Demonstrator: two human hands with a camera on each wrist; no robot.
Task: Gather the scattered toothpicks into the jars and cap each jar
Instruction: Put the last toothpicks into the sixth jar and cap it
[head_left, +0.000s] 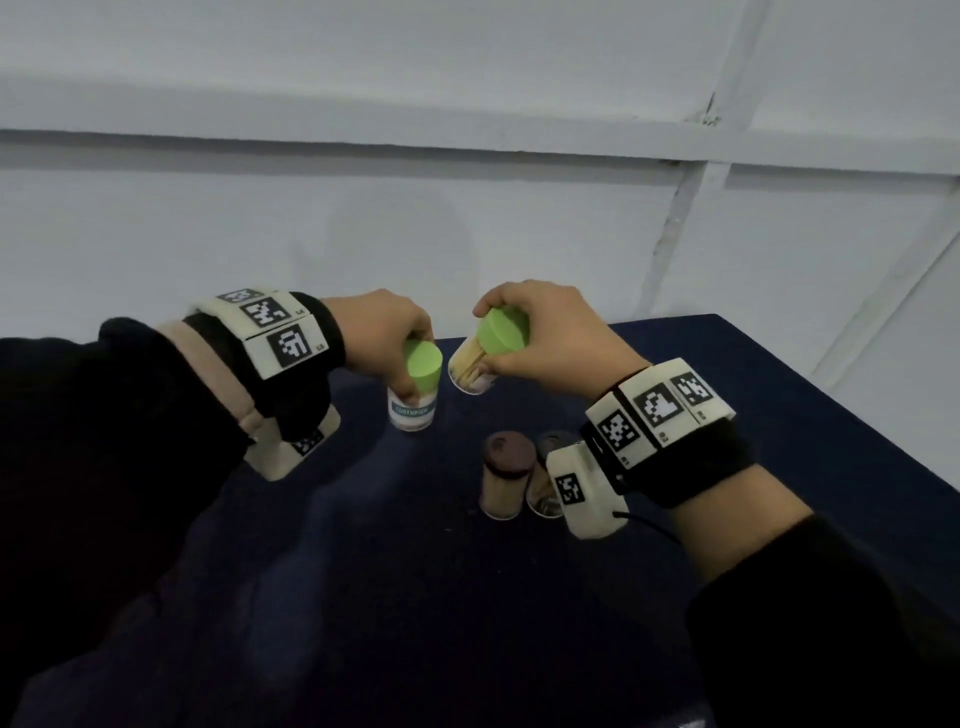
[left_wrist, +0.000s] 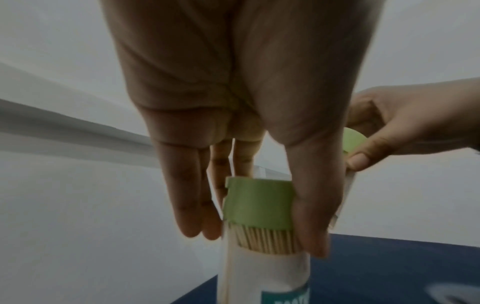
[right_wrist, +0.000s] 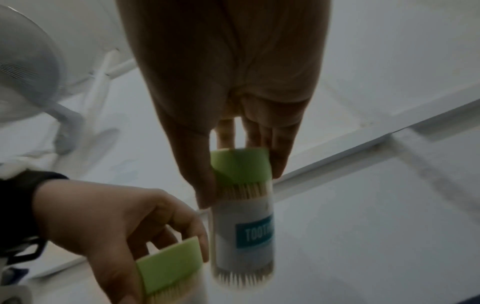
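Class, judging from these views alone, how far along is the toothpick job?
Done: two brown-capped jars stand filled on the table. In hand: the left hand and right hand each grip a green-capped jar full of toothpicks. Left: probably setting them down; no loose toothpicks show.

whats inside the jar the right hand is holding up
Toothpicks pack the clear jar that the right hand holds lifted; their tips show at the bottom. Its label and green cap cover the middle and top, so the count stays hidden.
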